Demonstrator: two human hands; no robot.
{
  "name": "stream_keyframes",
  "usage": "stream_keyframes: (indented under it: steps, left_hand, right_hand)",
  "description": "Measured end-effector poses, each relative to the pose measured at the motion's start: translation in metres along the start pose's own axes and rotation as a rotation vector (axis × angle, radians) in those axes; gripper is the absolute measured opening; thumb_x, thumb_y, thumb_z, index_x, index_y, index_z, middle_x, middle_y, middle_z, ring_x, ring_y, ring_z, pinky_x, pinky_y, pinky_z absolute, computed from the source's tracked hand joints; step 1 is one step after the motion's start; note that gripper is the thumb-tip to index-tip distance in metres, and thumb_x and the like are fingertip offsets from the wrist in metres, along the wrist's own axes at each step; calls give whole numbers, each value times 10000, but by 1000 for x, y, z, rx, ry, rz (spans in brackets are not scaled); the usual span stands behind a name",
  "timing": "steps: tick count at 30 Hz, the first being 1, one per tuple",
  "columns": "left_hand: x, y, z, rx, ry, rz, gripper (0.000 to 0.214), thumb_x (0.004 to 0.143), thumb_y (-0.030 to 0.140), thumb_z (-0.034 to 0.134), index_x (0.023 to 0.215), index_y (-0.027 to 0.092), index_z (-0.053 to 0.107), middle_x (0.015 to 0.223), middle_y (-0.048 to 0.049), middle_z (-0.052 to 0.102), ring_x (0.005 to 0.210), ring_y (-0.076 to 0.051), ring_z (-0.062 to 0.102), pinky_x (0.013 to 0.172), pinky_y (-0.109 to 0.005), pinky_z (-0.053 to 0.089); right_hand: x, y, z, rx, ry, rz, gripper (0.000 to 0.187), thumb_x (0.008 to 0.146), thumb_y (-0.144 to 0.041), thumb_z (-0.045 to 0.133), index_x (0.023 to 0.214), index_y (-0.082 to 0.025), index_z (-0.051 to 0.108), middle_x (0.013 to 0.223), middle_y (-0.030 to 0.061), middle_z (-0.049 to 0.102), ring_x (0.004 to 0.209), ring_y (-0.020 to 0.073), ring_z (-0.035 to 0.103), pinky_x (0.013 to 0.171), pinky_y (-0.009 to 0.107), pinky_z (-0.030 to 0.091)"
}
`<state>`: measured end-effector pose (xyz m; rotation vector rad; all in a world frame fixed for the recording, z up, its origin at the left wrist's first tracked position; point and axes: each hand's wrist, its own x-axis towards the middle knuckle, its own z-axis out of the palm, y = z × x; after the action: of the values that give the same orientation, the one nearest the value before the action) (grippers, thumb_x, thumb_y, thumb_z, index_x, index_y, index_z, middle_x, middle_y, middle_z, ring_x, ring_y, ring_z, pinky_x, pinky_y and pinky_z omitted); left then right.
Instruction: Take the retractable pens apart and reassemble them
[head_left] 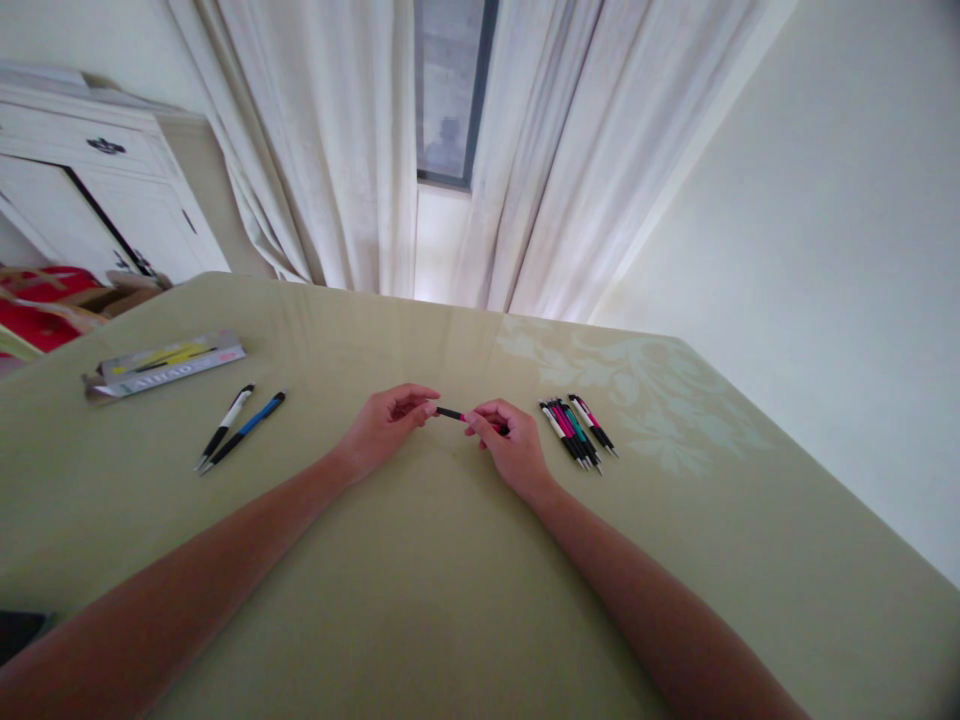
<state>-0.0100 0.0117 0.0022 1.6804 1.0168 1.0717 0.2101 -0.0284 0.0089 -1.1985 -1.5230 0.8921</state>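
Observation:
Both my hands meet over the middle of a table covered in a pale green cloth [450,600]. My right hand [508,443] is closed round a pen [452,413] with a black end and a pink body. My left hand [390,420] pinches the pen's black tip between thumb and fingers. Just right of my right hand lies a bunch of several pens [576,428], pink, teal, white and black. Left of my left hand lie two more pens, a white and black one [225,427] and a blue one [246,430], side by side.
A flat pen box [161,366] lies at the table's far left. Behind it stand a white cabinet [90,190] and red items [37,310]. White curtains [337,150] and a window are beyond the far edge. A white wall is on the right.

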Motion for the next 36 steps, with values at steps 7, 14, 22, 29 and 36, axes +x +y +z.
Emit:
stream_keyframes:
  steps: [7, 14, 22, 29, 36]
  left_hand:
    - [-2, 5, -2, 90, -48, 32, 319, 864, 486, 694, 895, 180, 781, 676, -14, 686, 613, -139, 575, 565, -234, 442]
    - [-1, 5, 2, 53, -54, -15, 385, 936, 494, 593, 904, 159, 779, 788, -57, 754, 645, -136, 600, 605, -233, 477]
    - [-4, 11, -2, 114, -68, 24, 334, 921, 452, 617, 841, 175, 786, 745, -33, 731, 647, -130, 572, 614, -223, 444]
    - [-8, 11, -1, 210, -134, 83, 332, 925, 461, 615, 865, 186, 790, 729, -21, 727, 583, -113, 521, 543, -218, 383]
    - [-9, 5, 3, 234, -79, 129, 282, 880, 444, 684, 915, 177, 767, 737, -12, 721, 596, -117, 546, 563, -216, 425]
  right_hand:
    - [1, 1, -2, 49, -7, 17, 300, 868, -482, 712, 855, -182, 714, 725, 47, 747, 573, 144, 626, 525, 242, 498]
    - [3, -4, -4, 87, 27, 51, 281, 842, -458, 731, 825, -177, 734, 692, 42, 737, 535, 127, 575, 497, 231, 466]
    - [4, -5, -5, 126, 40, 86, 273, 808, -457, 761, 802, -184, 747, 709, 45, 745, 529, 130, 557, 504, 254, 444]
    - [4, -1, -7, 212, 89, 87, 282, 797, -450, 768, 892, -209, 656, 716, 14, 720, 576, 145, 598, 512, 251, 426]
    - [2, -4, -5, 246, 46, 104, 412, 806, -444, 741, 1100, -263, 516, 692, -53, 643, 549, 131, 561, 480, 226, 389]
